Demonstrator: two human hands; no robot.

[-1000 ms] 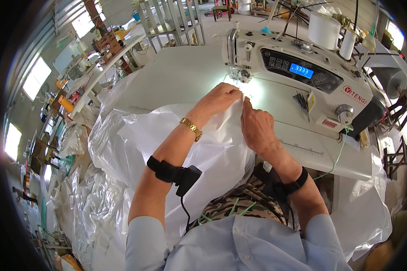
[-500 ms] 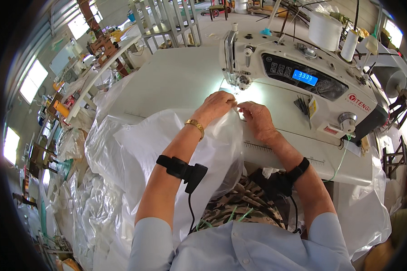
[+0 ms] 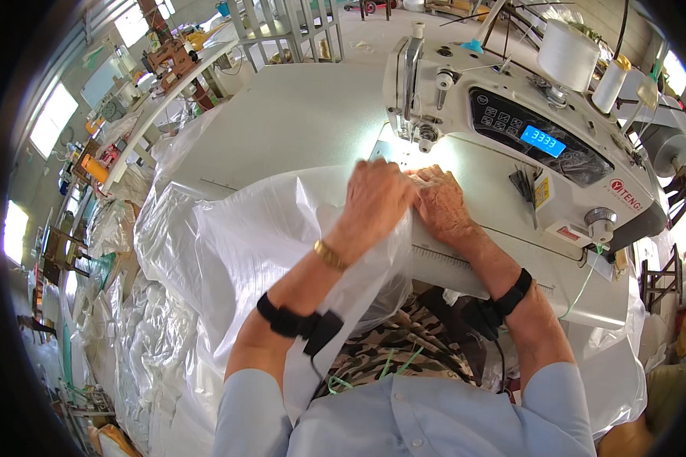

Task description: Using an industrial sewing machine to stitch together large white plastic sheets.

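A sheet of thin white translucent plastic [image 3: 263, 217] hangs over the front left edge of the sewing table and drapes down beside my lap. My left hand [image 3: 375, 199] is closed at the upper edge of this plastic sheet, its knuckles raised and its fingertips smeared by motion. Close against it, my right hand [image 3: 440, 202] pinches the sheet's corner, with its fingers bent low over the table. Both hands are just in front of the lit needle area of the white sewing machine [image 3: 427, 137]. The bit of edge between my fingers is mostly hidden.
A large white thread cone [image 3: 568, 55] and a narrower spool [image 3: 610, 85] stand behind the machine. Dark thin tools [image 3: 524, 186] lean at the machine's front. More crumpled plastic [image 3: 141, 358] heaps at the left, and a grey metal chair [image 3: 282, 30] stands beyond the table.
My left hand has turned and lifted slightly, with its knuckles now higher. My right hand has come closer to it, lower over the sheet edge. The whole view has shifted a little.
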